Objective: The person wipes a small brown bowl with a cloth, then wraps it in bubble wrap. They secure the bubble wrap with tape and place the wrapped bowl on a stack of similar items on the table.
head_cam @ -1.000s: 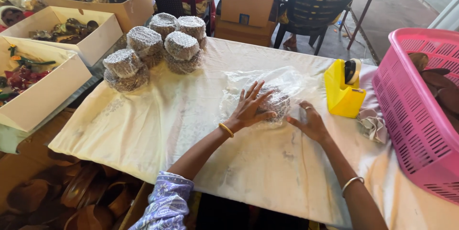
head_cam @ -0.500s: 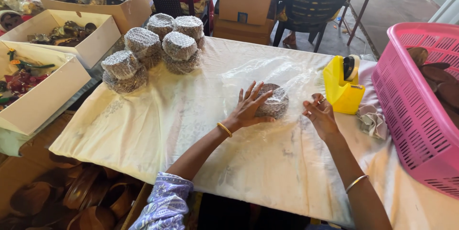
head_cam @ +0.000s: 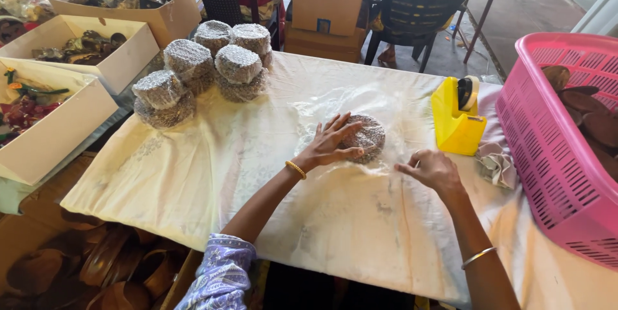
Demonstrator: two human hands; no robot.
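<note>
My left hand [head_cam: 333,140] lies flat with spread fingers on a round bundle wrapped in clear bubble film [head_cam: 367,137], near the middle of the cloth-covered table [head_cam: 212,175]. My right hand [head_cam: 432,170] rests on the cloth just right of the bundle, fingers loosely curled, pinching the thin clear film at its edge. A gold bangle sits on my left wrist and a thin silver one on my right forearm. A yellow tape dispenser [head_cam: 456,120] stands to the right of the bundle.
Several finished wrapped round bundles [head_cam: 205,68] are stacked at the table's far left. A pink plastic basket [head_cam: 561,149] with brown pieces stands at the right. Open cardboard boxes [head_cam: 96,59] line the left side. A crumpled cloth [head_cam: 497,163] lies by the dispenser. A black chair [head_cam: 418,7] stands behind.
The loose film has been pulled in around the bundle. My right hand has drawn back from beside the dispenser toward the near side of the bundle. My left hand has stayed pressed on it.
</note>
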